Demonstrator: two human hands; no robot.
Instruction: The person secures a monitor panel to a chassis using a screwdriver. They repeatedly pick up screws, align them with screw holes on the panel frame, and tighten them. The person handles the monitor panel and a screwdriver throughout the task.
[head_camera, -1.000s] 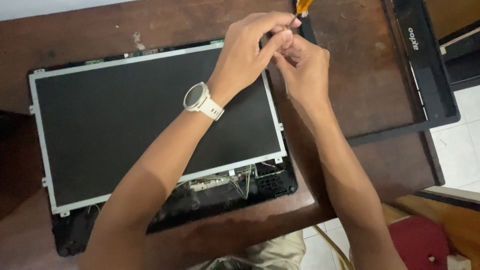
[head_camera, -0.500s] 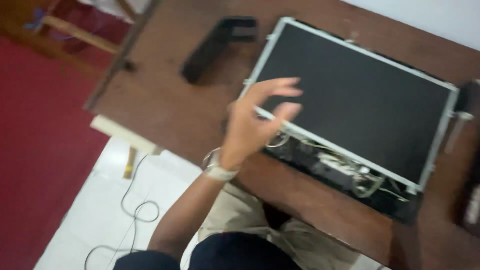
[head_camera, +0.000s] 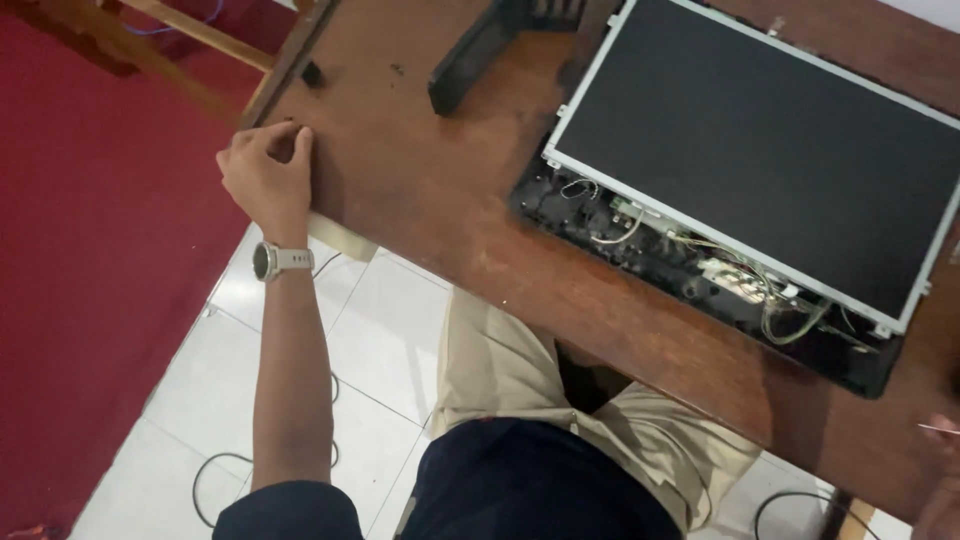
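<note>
Starting nearest the camera, a dark shirt (head_camera: 540, 490) and beige trousers (head_camera: 520, 370) are seen at the bottom, with white floor tiles (head_camera: 380, 340) and a thin black cable (head_camera: 215, 480) below them. At the lower right corner only a sliver of the right hand (head_camera: 940, 505) is caught at the frame edge, so whether it's spread or closed can't be told; a thin pale line (head_camera: 935, 428) just above it can't be identified.

Further out, the left hand (head_camera: 265, 175) is planted at the left corner of the brown wooden table (head_camera: 430, 190), a pale wristwatch (head_camera: 272, 261) worn on the wrist. Its fingers (head_camera: 290, 135) are curled and pinched together right at the table's edge; what's pinched, if anything, is too small to be made out.

Well apart from that hand, the opened laptop lid (head_camera: 700, 270) is laid flat on the right half of the table, with loose wires and small boards exposed along its near edge. The dark screen panel (head_camera: 770, 150) in its silver frame is resting on it.

Farthest off, a long black part (head_camera: 480, 50) is lying on the table, and red carpet (head_camera: 90, 250) is spread to the left.
</note>
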